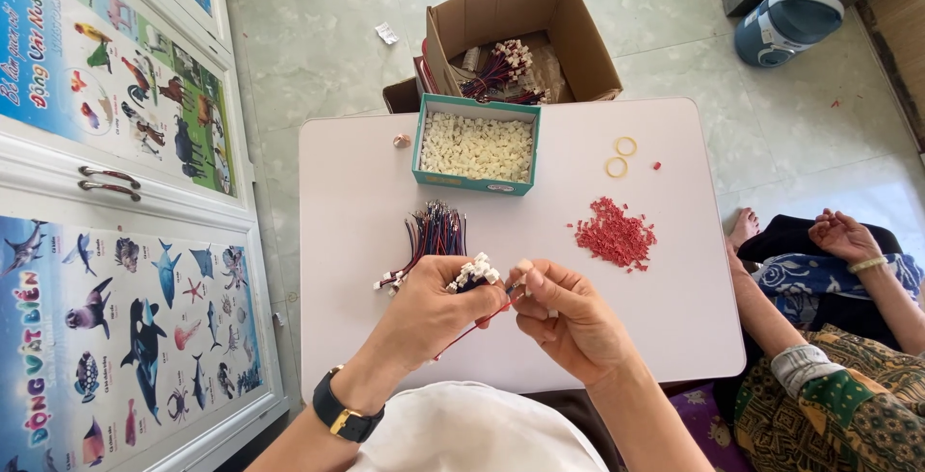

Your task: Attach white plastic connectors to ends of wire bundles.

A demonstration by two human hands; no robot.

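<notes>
My left hand grips a bunch of thin wires tipped with small white connectors, held over the near part of a white table. My right hand pinches one small white connector and a red wire that trails down toward me. The two hands meet fingertip to fingertip. Just beyond the left hand lies a loose bundle of red, blue and black wires with white plugs at one end. A black watch is on my left wrist.
A teal box full of white connectors stands at the table's far middle. A heap of small red pieces and two yellow rubber bands lie to the right. An open cardboard box of finished wires sits on the floor behind. Another person sits at right.
</notes>
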